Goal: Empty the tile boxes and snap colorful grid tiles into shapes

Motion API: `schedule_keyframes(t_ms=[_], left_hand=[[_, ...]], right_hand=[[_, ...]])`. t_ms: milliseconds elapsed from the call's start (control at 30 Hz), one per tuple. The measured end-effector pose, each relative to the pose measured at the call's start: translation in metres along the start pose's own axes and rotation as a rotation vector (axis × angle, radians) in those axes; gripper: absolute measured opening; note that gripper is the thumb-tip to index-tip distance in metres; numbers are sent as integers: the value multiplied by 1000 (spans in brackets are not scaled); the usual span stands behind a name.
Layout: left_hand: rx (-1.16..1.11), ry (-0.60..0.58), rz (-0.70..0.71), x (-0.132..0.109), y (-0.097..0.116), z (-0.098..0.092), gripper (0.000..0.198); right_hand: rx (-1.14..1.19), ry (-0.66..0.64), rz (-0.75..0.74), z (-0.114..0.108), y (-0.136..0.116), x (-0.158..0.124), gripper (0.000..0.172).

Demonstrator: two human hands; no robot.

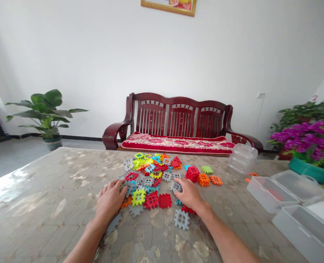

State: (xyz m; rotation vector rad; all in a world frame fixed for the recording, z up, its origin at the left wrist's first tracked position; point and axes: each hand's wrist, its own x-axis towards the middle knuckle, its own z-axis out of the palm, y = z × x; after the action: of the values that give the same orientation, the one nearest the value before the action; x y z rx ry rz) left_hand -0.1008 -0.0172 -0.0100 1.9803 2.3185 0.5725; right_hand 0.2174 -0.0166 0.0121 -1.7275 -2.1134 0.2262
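A heap of colourful plastic waffle-grid tiles (pixel 148 175) lies in the middle of a marble-patterned table (pixel 41 204). My left hand (pixel 109 199) reaches the heap's left edge, its fingertips on grey and teal tiles. My right hand (pixel 188 193) lies over a grey tile (pixel 176 187), partly hiding it. Between my hands sit a yellow-green tile (pixel 138 197) and a red tile (pixel 165 200). A loose grey tile (pixel 181 219) lies just below my right hand. Past that hand stand a red tile cube (pixel 192 174) and an orange tile cube (pixel 203 179).
Transparent plastic boxes (pixel 271 193) with open lids sit at the table's right, and a stacked transparent container (pixel 243 159) stands behind them. Beyond the far edge are a dark red wooden settee (pixel 181 117), a potted plant (pixel 45 113) and magenta flowers (pixel 307 142).
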Motion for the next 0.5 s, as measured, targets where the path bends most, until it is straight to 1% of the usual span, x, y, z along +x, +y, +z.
schedule_keyframes(t_ms=[267, 500], left_hand=[[-6, 13, 6, 1, 0, 0, 44], [6, -5, 2, 1, 0, 0, 46]], right_hand=[[1, 12, -4, 2, 1, -1, 48], [102, -10, -23, 0, -4, -2, 48]])
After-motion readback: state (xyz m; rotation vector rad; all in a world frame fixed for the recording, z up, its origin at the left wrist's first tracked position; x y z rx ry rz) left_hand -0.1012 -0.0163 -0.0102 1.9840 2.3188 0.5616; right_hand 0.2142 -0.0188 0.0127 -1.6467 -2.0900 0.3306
